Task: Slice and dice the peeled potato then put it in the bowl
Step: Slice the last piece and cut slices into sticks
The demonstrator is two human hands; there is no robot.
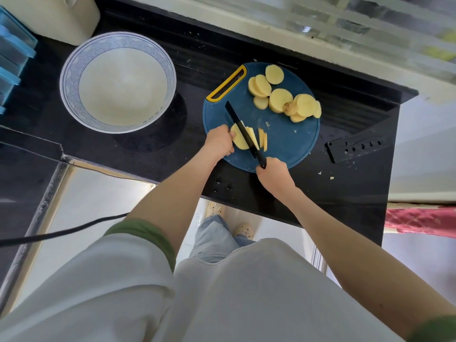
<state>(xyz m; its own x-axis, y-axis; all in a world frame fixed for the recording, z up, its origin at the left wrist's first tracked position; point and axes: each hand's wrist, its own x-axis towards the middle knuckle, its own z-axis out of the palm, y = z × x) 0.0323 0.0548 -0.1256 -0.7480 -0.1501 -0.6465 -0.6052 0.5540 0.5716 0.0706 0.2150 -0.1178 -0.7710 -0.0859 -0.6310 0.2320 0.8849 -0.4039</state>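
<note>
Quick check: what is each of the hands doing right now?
Left hand: fingers curled on a potato slice, holding it down.
Right hand: closed, gripping the knife by its handle.

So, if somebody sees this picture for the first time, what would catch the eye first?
Probably the round dark blue cutting board at centre, where the right hand presses a long black knife into a pale yellow potato slice that the left hand holds. More round potato slices lie heaped on the board's far side. Left of it stands a large empty white bowl with a blue patterned rim.
</note>
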